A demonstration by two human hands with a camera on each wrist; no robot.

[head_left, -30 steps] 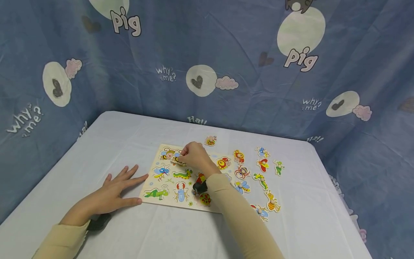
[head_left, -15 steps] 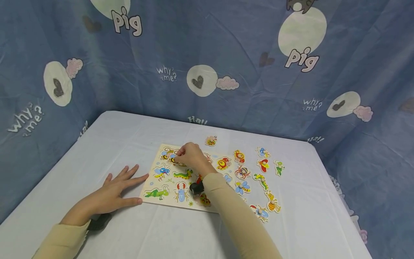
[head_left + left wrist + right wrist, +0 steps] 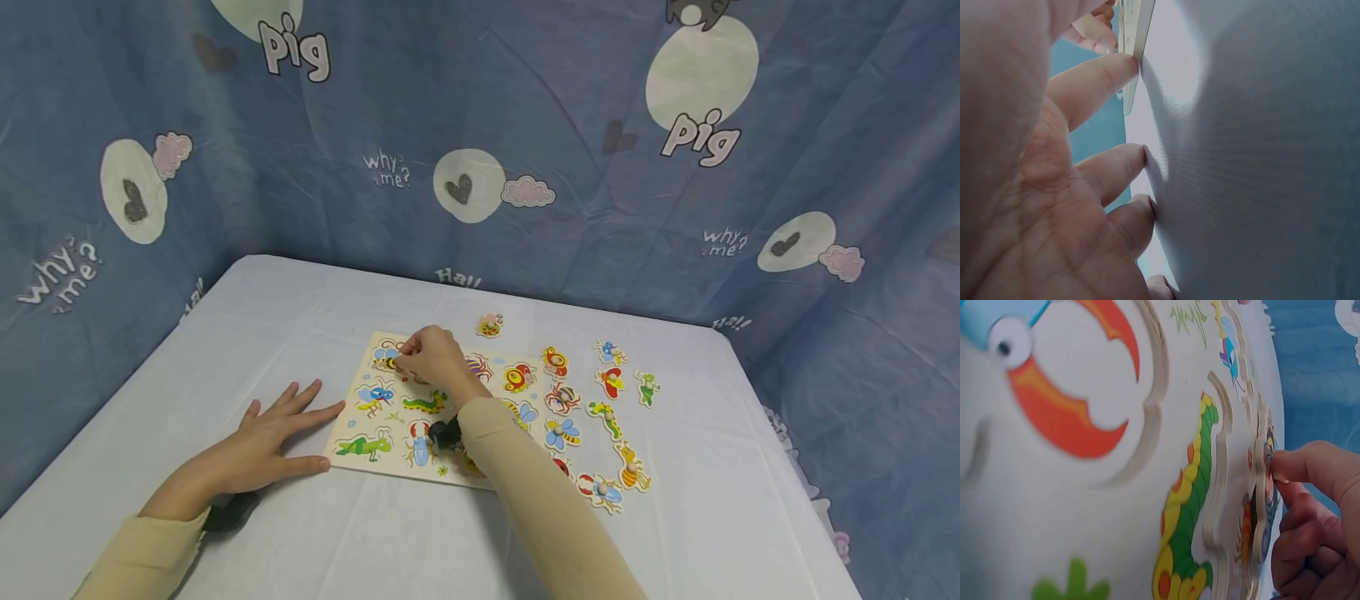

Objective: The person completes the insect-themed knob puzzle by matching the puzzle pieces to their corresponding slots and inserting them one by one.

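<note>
My right hand [image 3: 435, 360] pinches a wooden bee puzzle piece [image 3: 385, 361] over the far left corner of the puzzle board [image 3: 393, 467]. In the right wrist view, thumb and finger grip the piece [image 3: 1265, 494] close to the board face. Whether it lies fully in a recess is unclear, as the fingers cover part of it. Spread flat, my left hand [image 3: 255, 450] rests on the white cloth, with fingertips at the board's left edge. The left wrist view shows a fingertip [image 3: 1125, 65] touching that edge. Printed insects fill the board, including a green caterpillar [image 3: 424, 403].
Loose knobbed pieces lie right of the board: a spider [image 3: 562, 399], a dragonfly [image 3: 562, 434], a blue beetle [image 3: 600, 492], a caterpillar [image 3: 604, 420] and several more. One snail-like piece [image 3: 490, 326] lies behind the board. A blue printed curtain [image 3: 480, 100] surrounds the table.
My right hand has moved left with the bee piece, from beside the printed bee to over it. The left hand stays in place at the board's edge.
</note>
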